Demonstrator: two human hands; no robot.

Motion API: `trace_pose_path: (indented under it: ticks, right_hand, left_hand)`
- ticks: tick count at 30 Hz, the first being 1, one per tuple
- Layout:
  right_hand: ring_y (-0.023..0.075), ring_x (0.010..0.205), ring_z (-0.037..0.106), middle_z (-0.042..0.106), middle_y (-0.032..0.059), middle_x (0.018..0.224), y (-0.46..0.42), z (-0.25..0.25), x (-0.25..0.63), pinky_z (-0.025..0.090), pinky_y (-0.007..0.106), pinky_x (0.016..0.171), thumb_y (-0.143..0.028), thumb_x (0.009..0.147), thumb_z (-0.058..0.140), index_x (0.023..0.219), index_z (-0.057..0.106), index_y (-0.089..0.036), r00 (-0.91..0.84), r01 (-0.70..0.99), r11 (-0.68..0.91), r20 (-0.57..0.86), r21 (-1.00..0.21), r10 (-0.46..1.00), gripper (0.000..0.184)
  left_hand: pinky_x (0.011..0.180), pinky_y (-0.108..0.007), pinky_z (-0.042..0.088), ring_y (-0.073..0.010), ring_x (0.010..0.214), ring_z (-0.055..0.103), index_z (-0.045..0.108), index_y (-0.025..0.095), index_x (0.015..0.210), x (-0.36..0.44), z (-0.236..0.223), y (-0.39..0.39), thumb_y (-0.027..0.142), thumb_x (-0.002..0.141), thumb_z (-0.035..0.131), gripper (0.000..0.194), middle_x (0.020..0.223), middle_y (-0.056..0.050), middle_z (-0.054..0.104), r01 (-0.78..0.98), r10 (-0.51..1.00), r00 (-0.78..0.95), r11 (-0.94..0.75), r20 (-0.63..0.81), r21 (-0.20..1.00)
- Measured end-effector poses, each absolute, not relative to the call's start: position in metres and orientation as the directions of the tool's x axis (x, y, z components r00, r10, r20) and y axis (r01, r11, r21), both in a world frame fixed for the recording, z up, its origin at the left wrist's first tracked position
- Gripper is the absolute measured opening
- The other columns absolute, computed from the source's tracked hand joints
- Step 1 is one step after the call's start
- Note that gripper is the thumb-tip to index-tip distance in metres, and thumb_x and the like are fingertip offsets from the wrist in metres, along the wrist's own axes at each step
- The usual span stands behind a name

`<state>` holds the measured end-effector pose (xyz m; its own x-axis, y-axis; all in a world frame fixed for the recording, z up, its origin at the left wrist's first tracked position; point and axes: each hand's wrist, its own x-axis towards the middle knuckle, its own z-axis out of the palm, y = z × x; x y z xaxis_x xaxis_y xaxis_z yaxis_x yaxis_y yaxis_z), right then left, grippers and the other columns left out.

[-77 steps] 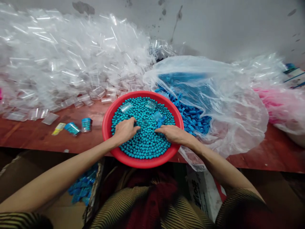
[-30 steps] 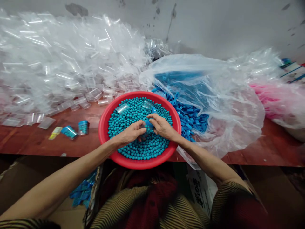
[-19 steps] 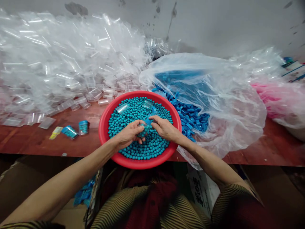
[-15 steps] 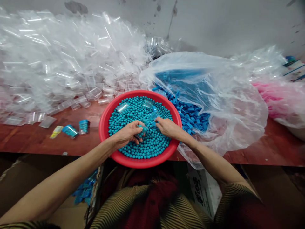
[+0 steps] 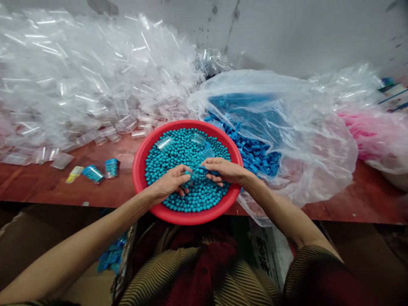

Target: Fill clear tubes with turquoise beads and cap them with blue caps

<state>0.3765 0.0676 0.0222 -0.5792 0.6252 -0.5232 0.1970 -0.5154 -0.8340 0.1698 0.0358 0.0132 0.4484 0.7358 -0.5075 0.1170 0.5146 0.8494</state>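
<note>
A red basin (image 5: 140, 163) full of small teal balls (image 5: 178, 155) sits at the table's front edge. Over its middle my left hand (image 5: 168, 182) is closed around a small clear tube (image 5: 188, 177) with teal balls in it. My right hand (image 5: 225, 170) pinches a blue cap piece (image 5: 208, 171) whose tip meets the tube's mouth. Two empty clear tubes (image 5: 165, 143) lie on the balls at the basin's far side.
A huge heap of clear tubes (image 5: 79, 80) covers the left rear of the red table (image 5: 366, 204). A clear bag of blue caps (image 5: 258, 153) lies right of the basin, a pink-filled bag (image 5: 376, 136) beyond. Two filled tubes (image 5: 102, 170) lie left. A box of blue items (image 5: 110, 259) sits below.
My hands rose from flat on the balls and came together. The left now holds a filled tube; the right fetched a blue cap and brought it to the tube.
</note>
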Motion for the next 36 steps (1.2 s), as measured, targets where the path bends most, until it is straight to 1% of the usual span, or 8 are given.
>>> trace_pose_path:
  ticks: [6,13,16,19,22,23,29,36]
  right_hand:
    - [0.0038,0.033,0.038,0.047,-0.0100,0.057,0.052,0.018,0.358,0.036,0.015,0.030,-0.024,0.090,0.041,0.094,0.045,-0.020,-0.459,0.218,-0.281,-0.353,-0.934,0.816,0.007]
    - [0.0039,0.034,0.038,0.047,-0.0094,0.061,0.049,0.015,0.359,0.035,0.016,0.033,-0.031,0.091,0.041,0.097,0.043,-0.021,-0.423,0.194,-0.206,-0.272,-0.959,0.865,0.012]
    - [0.0058,0.040,0.042,0.048,-0.0078,0.062,0.047,0.017,0.361,0.038,0.019,0.041,-0.031,0.091,0.040,0.099,0.046,-0.021,-0.401,0.303,-0.057,-0.181,-0.951,0.898,0.014]
    - [0.0114,0.060,0.055,0.057,-0.0011,0.071,0.046,0.021,0.365,0.041,0.023,0.056,-0.029,0.093,0.038,0.105,0.050,-0.020,-0.287,0.579,0.176,0.003,-0.796,0.958,0.019]
    - [0.0191,0.081,0.060,0.063,0.0090,0.090,0.045,0.025,0.369,0.040,0.028,0.066,-0.026,0.093,0.036,0.110,0.053,-0.016,-0.192,0.823,0.224,0.116,-0.521,0.974,0.025]
    - [0.0202,0.082,0.059,0.063,0.0101,0.092,0.044,0.027,0.370,0.040,0.028,0.067,-0.025,0.093,0.036,0.110,0.053,-0.016,-0.192,0.847,0.224,0.117,-0.482,0.975,0.026]
    - [0.0125,0.063,0.053,0.058,-0.0013,0.072,0.032,0.034,0.360,0.038,0.023,0.060,-0.029,0.092,0.039,0.101,0.052,-0.020,-0.385,0.559,0.271,0.044,-0.784,0.922,0.018]
    - [0.0109,0.059,0.048,0.052,-0.0028,0.068,0.024,0.023,0.350,0.036,0.022,0.058,-0.029,0.092,0.040,0.094,0.053,-0.019,-0.328,0.511,0.271,0.106,-0.816,0.939,0.016]
  left_hand:
    - [0.042,-0.018,0.044,-0.0091,0.050,0.057,0.043,0.020,0.097,0.181,0.009,0.031,0.038,0.074,0.064,0.036,0.073,0.003,0.057,-0.012,0.797,0.442,0.466,-0.413,0.885]
    - [0.045,-0.019,0.045,-0.0095,0.055,0.059,0.044,0.021,0.098,0.182,0.004,0.030,0.039,0.071,0.068,0.041,0.076,0.004,0.058,-0.109,0.817,0.447,0.453,-0.364,0.885]
    - [0.047,-0.020,0.046,-0.0097,0.057,0.059,0.046,0.020,0.099,0.182,0.004,0.031,0.038,0.071,0.070,0.040,0.076,0.003,0.058,-0.124,0.811,0.465,0.458,-0.356,0.880]
    - [0.049,-0.020,0.046,-0.0109,0.058,0.061,0.046,0.020,0.101,0.180,0.005,0.031,0.037,0.072,0.069,0.041,0.076,0.002,0.060,-0.150,0.787,0.499,0.491,-0.363,0.858]
    - [0.049,-0.021,0.045,-0.0125,0.060,0.062,0.045,0.021,0.102,0.177,0.008,0.030,0.038,0.071,0.070,0.043,0.078,0.001,0.063,-0.187,0.756,0.541,0.535,-0.369,0.824]
    - [0.050,-0.021,0.045,-0.0127,0.061,0.063,0.044,0.021,0.102,0.177,0.008,0.029,0.038,0.071,0.071,0.044,0.078,0.000,0.063,-0.197,0.751,0.551,0.540,-0.364,0.818]
    - [0.048,-0.020,0.044,-0.0098,0.057,0.060,0.047,0.020,0.105,0.181,0.005,0.028,0.040,0.072,0.070,0.045,0.074,0.003,0.060,-0.209,0.822,0.503,0.415,-0.266,0.885]
    - [0.044,-0.022,0.043,-0.0089,0.047,0.054,0.043,0.021,0.123,0.183,0.008,0.023,0.036,0.076,0.065,0.054,0.065,0.006,0.054,-0.131,0.874,0.423,0.320,-0.239,0.938]
